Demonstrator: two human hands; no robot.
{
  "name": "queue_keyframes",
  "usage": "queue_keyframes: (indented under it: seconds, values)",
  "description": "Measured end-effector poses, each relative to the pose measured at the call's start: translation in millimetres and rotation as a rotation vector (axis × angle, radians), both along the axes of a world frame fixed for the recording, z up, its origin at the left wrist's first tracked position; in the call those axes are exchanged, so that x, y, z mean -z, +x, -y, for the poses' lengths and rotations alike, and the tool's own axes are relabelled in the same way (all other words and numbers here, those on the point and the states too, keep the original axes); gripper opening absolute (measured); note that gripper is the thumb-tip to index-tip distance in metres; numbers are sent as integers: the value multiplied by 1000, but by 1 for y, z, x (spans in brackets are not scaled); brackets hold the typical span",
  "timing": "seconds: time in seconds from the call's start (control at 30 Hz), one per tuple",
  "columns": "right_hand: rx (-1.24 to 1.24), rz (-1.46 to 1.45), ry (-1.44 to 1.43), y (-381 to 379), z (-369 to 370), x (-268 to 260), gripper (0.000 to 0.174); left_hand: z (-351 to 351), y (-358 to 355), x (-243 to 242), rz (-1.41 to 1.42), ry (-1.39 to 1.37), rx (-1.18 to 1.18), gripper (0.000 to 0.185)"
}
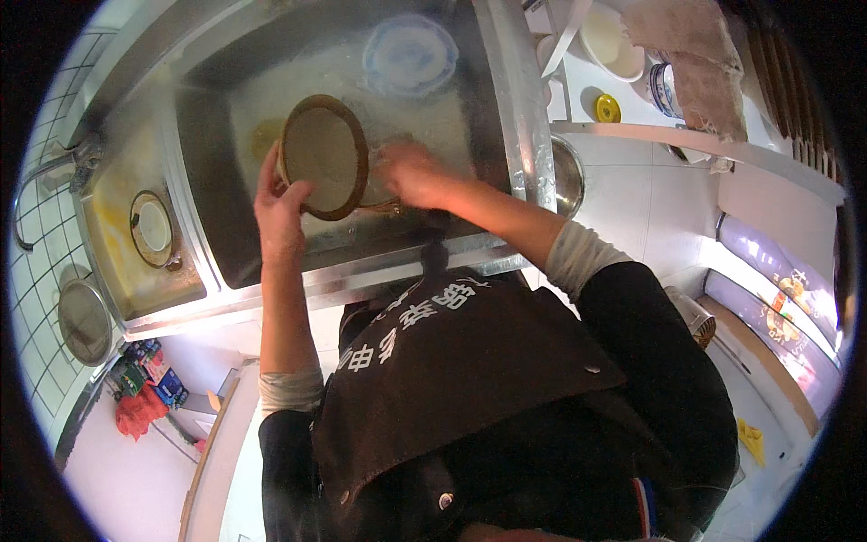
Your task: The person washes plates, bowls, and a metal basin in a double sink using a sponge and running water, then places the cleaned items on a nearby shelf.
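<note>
My left hand grips the lower left rim of a round brown-rimmed dish, tilted up over the large basin of a stainless-steel sink. To the right of that dish, my right hand is blurred, so what its fingers hold cannot be told. Part of another brown rim shows just below the right hand. A blue-and-white plate lies in the basin towards the back. Something round and yellowish shows behind the dish, near my left fingers.
A smaller basin at left holds a round dark-rimmed vessel; a tap stands behind it. A round metal lid or pan is at the far left. The right shelf holds a white bowl, a yellow lid and a brown cloth.
</note>
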State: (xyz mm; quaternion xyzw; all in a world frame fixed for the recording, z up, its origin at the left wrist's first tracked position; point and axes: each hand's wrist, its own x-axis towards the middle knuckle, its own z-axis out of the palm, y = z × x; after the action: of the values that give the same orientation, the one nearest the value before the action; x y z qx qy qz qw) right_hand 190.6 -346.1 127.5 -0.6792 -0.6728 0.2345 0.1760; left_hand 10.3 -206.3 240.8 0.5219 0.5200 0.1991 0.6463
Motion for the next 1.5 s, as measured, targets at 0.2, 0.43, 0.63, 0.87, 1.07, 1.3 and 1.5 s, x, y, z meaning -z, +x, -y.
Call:
queue_keyframes:
  seconds: [0.2,0.43,0.63,0.87,1.07,1.3,1.5]
  values:
    - [441,-296,203,45,1,-62,40,3,8,-73,-50,559,433,78]
    - [383,-409,346,51,5,-94,26,23,16,-97,-58,925,700,77]
    - [424,-400,319,50,46,-110,26,51,30,-114,-119,903,739,76]
    - [446,-245,285,65,72,-115,26,54,53,-103,117,736,853,56]
    - [445,-159,287,77,99,-122,31,76,64,-92,246,248,663,69]
    - [678,-804,-8,128,216,-186,45,97,65,-62,395,-53,544,75]
    - [1076,-1087,108,184,373,-224,34,32,15,34,-14,30,452,48]
